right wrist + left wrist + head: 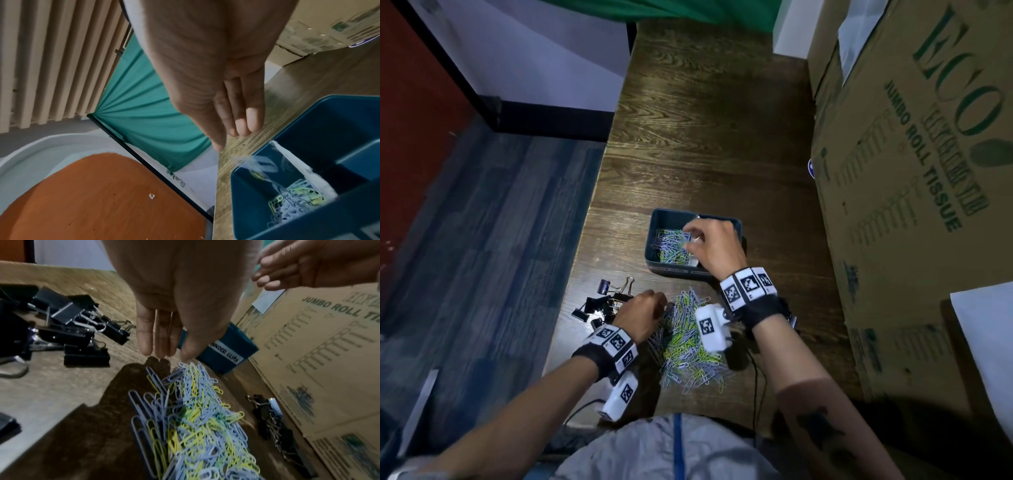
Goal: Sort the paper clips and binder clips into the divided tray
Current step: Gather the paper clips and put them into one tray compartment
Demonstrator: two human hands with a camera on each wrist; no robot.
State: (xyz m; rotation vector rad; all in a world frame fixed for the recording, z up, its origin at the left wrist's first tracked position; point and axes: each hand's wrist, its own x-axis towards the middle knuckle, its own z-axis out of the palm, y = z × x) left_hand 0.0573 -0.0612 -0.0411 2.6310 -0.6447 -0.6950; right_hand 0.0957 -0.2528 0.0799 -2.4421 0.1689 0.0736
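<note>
A blue divided tray [655, 240] stands mid-table; its left compartment holds pale blue and yellow paper clips [671, 248]. My right hand [693, 236] hovers over that compartment with straight fingers [240, 126], and blurred paper clips [261, 164] are falling from it onto the clips in the tray [242, 203]. A big loose pile of paper clips [688, 342] lies near the front edge. My left hand [164, 353] points down at the pile's far end [191, 386], fingertips touching it, holding nothing I can see. Black binder clips [602, 305] lie left of it.
A large cardboard box [911, 171] walls off the table's right side. The tray's near wall carries a "BINDER CLIPS" label [226, 353]. A few more binder clips [267, 415] lie by the box. The table's left edge [585, 240] drops to the floor.
</note>
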